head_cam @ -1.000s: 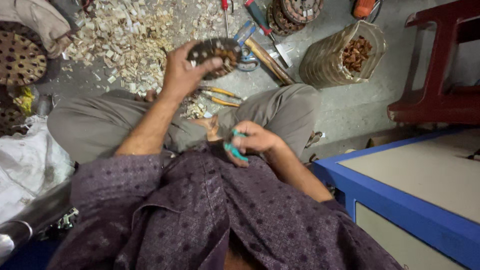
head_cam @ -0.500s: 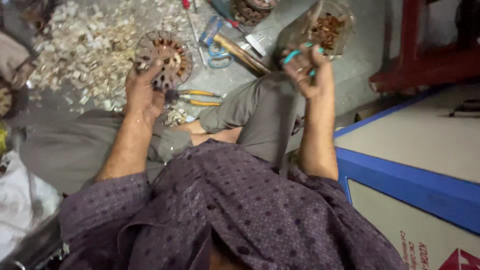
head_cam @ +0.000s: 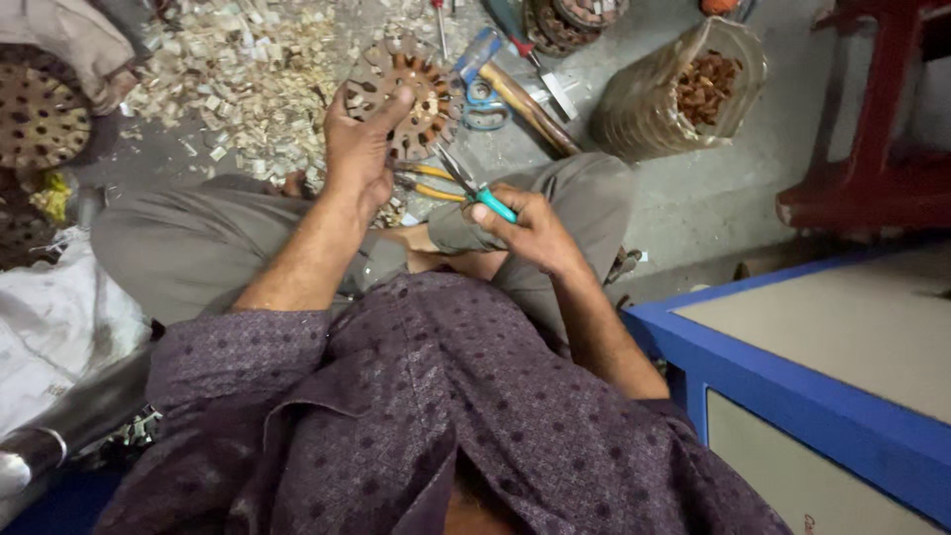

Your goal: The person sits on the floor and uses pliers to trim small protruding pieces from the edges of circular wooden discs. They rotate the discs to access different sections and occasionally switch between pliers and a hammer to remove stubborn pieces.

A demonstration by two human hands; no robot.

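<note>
My left hand grips a round, rusty slotted metal core and holds it up above my crossed legs. In my right hand are pliers with teal handles, and their tip points up at the core's lower edge. I sit on the floor in grey trousers and a purple dotted shirt.
Yellow-handled pliers lie on the floor between my knees. A heap of pale scraps covers the floor at upper left. A clear jar of copper bits, a hammer, more cores, a red stool and a blue-edged cabinet surround me.
My right hand has come back from the jar at the upper right to my lap, bringing the teal pliers up to the core. My left hand still holds the core.
</note>
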